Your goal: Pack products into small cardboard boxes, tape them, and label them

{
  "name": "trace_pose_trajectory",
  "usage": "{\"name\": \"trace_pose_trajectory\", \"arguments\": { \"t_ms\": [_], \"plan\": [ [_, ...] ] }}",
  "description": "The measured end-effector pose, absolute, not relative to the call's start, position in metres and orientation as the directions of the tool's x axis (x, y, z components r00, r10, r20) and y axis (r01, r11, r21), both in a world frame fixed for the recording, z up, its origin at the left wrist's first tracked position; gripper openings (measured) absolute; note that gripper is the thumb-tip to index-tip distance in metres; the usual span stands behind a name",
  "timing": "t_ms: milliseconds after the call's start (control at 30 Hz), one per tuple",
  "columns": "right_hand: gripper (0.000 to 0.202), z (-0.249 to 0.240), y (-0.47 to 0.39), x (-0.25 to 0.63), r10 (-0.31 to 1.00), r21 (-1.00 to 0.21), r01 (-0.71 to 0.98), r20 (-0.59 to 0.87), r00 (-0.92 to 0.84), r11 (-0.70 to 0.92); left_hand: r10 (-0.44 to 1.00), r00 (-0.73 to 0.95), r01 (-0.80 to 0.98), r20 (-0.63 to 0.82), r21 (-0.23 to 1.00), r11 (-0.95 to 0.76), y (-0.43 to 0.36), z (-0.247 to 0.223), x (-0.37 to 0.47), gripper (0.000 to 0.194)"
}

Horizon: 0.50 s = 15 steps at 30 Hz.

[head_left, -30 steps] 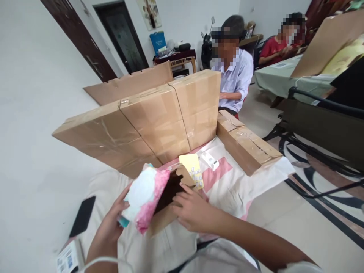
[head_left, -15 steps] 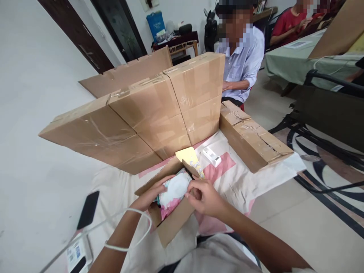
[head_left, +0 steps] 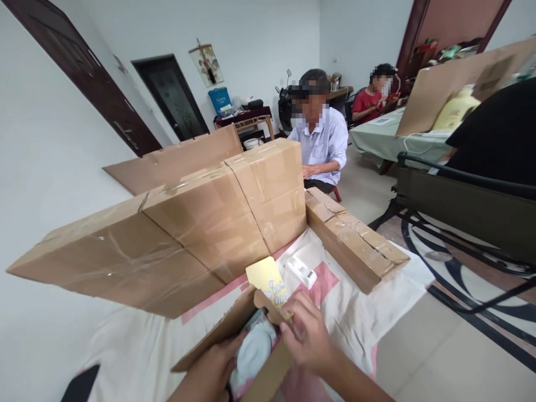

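An open cardboard box (head_left: 268,373) stands at the bottom centre, its flaps raised. Inside it lies a soft white, pink and teal packet (head_left: 253,353). My left hand (head_left: 215,365) reaches into the box along the packet's left side; its fingers are partly hidden, and whether they grip is unclear. At the box's far right corner, my right hand (head_left: 307,329) pinches a small cardboard flap (head_left: 270,306). Just beyond the box lies a yellow sheet (head_left: 264,274) with small blue-white labels. To the right of that sheet is a white device (head_left: 301,272).
A wall of taped cardboard boxes (head_left: 218,218) rises behind the workspace. A long carton (head_left: 355,240) lies at the right. The cloth (head_left: 355,318) is wrinkled. A black phone-like object (head_left: 81,385) is at lower left. Another person (head_left: 322,137) sits beyond the boxes.
The view has tilted up, so the box and hands appear lower. My right hand has moved from beside the packet to the box's flap, which it now pinches.
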State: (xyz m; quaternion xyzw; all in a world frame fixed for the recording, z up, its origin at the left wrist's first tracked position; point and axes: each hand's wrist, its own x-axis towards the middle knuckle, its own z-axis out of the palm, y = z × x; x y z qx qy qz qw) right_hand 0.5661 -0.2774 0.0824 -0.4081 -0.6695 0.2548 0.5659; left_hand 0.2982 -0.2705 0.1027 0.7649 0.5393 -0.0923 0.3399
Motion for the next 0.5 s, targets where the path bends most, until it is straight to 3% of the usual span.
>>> {"name": "trace_pose_trajectory", "arguments": {
  "t_ms": [67, 133, 233, 300, 400, 500],
  "plan": [
    [0.035, 0.078, -0.269, 0.570, 0.933, -0.920, 0.181, 0.319, -0.169, 0.347, 0.776, 0.319, 0.946, -0.544, 0.238, -0.222, -0.276, 0.102, 0.301, 0.074],
    [0.059, 0.073, -0.263, 0.571, 0.937, -0.976, 0.127, 0.126, -0.325, 0.175, 0.767, 0.260, 0.958, -0.586, 0.055, -0.283, -0.278, 0.102, 0.304, 0.087],
    [0.079, 0.067, -0.259, 0.571, 0.911, -0.985, 0.168, -0.031, -0.411, 0.042, 0.739, 0.241, 0.920, -0.629, -0.095, -0.381, -0.276, 0.102, 0.304, 0.099],
    [0.067, 0.067, -0.258, 0.569, 0.918, -0.965, 0.261, -0.095, -0.384, 0.009, 0.741, 0.255, 0.908, -0.621, -0.110, -0.405, -0.274, 0.102, 0.300, 0.099],
    [0.032, 0.074, -0.258, 0.564, 0.935, -0.893, 0.449, -0.126, -0.331, 0.039, 0.766, 0.285, 0.918, -0.576, -0.066, -0.391, -0.275, 0.093, 0.284, 0.094],
    [0.031, 0.086, -0.263, 0.557, 0.950, -0.814, 0.570, -0.077, -0.304, 0.116, 0.809, 0.304, 0.942, -0.503, 0.034, -0.333, -0.280, 0.077, 0.257, 0.085]
  ]
}}
